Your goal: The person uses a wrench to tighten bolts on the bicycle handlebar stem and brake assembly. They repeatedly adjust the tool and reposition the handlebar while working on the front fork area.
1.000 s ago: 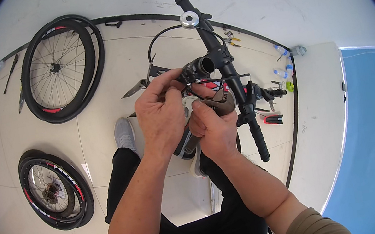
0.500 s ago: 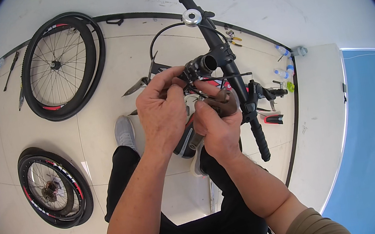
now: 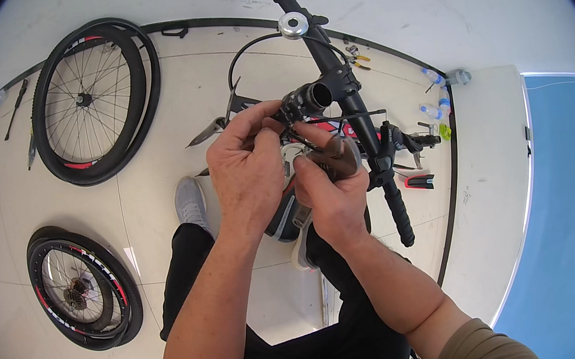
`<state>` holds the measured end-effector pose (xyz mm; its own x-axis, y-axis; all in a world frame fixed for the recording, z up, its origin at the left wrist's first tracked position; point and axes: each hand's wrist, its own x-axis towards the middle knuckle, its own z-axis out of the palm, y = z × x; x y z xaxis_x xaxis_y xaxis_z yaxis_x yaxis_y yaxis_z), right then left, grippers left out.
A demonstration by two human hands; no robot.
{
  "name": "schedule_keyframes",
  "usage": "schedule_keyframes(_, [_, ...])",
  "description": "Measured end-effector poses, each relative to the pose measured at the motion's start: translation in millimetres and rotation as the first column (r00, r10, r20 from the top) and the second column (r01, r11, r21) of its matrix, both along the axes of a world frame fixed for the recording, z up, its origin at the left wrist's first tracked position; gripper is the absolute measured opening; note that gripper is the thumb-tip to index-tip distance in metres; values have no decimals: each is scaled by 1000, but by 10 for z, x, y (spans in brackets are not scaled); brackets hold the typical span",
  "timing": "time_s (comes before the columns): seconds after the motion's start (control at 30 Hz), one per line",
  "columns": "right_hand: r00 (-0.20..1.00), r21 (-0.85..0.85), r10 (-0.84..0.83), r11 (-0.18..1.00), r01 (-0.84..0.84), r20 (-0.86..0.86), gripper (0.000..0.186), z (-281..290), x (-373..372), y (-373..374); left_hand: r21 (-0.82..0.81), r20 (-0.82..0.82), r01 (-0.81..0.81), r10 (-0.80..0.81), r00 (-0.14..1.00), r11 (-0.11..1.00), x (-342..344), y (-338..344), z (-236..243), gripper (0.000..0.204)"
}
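Observation:
My left hand [image 3: 248, 174] has its fingers closed at a black stem clamp [image 3: 307, 101] with an open tube end; what is between them is hidden. My right hand [image 3: 332, 206] grips a dark metal adjustable wrench [image 3: 347, 157], thumb pressed against it, just below the clamp and beside my left fingertips. A black handlebar [image 3: 358, 117] with a silver bell [image 3: 293, 25], levers and cables runs to the right of both hands. Part of the red-and-black bicycle frame [image 3: 333, 128] shows behind my fingers, mostly covered.
Two wheel stacks lie on the tiled floor at upper left [image 3: 46, 104] and lower left [image 3: 123, 286]. Pliers [image 3: 359, 59] and plastic bottles [image 3: 431, 111] lie along the wall edge. My shoe [image 3: 189, 203] is left of my hands. A white ledge [image 3: 484, 150] borders a blue surface at right.
The stem and handlebar have shifted slightly up and right since a second ago, with both my hands moving along slightly. Between half a second ago and now, little differs.

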<state>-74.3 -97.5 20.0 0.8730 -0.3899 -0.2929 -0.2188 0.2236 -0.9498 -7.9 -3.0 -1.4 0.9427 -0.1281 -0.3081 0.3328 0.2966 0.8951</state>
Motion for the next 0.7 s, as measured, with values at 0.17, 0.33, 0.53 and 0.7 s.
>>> schedule_keyframes(0.17, [1000,21,13,1000,-13,-9,38,-9,-13,-21,-2,-1,-2,2,1000,1000,5,8,-17,28])
schedule_keyframes(0.33, [1000,-12,26,1000,-26,-14,37,-27,0,-33,0,-4,3,-3,1000,1000,3,7,-26,29])
schedule_keyframes(0.53, [999,46,-19,999,18,40,35,-19,-18,-36,169,162,-3,-25,987,986,-28,-5,22,35])
schedule_keyframes(0.7, [997,97,-72,993,68,40,33,-35,-15,-52,441,465,-122,-110,878,889,-25,-21,-15,45])
